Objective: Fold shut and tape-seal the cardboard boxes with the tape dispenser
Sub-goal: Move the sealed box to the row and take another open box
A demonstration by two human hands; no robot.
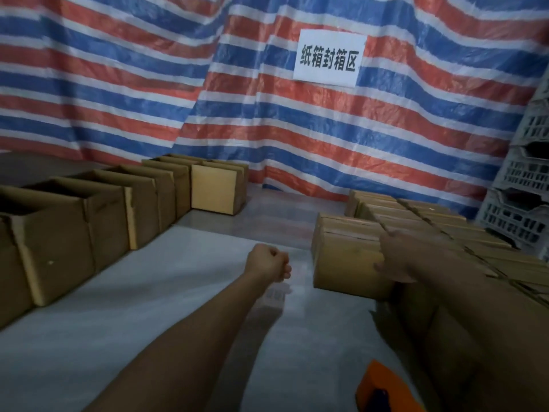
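1. The left hand (269,263) is reaching out over the grey surface (148,307). Its fingers are curling into a fist, and it is holding nothing.
2. The right hand (396,257) is lying on the front box (344,263) on the right side. The thumb is pressing on the side of the box that is facing the person. The fingers are going over the top, so the hand is gripping the box's top edge. This hand is looking blurry.
3. The front box is sitting with its flaps folded down. It is touching the closed boxes (416,215) packed behind it and beside it.
4. The orange tape dispenser (383,388) is lying at the bottom of the view, just beside the right arm. No hand is touching it, and only part of it is showing.
5. The open boxes (89,221) are standing in a row on the left, side by side, with their tops open. They are sitting well apart from both hands.
6. A striped sheet (118,84) in red, blue and white is hanging behind everything. A white sign (328,58) with black writing is sticking on it.
7. Grey crates (523,188) are standing in a stack at the right edge.
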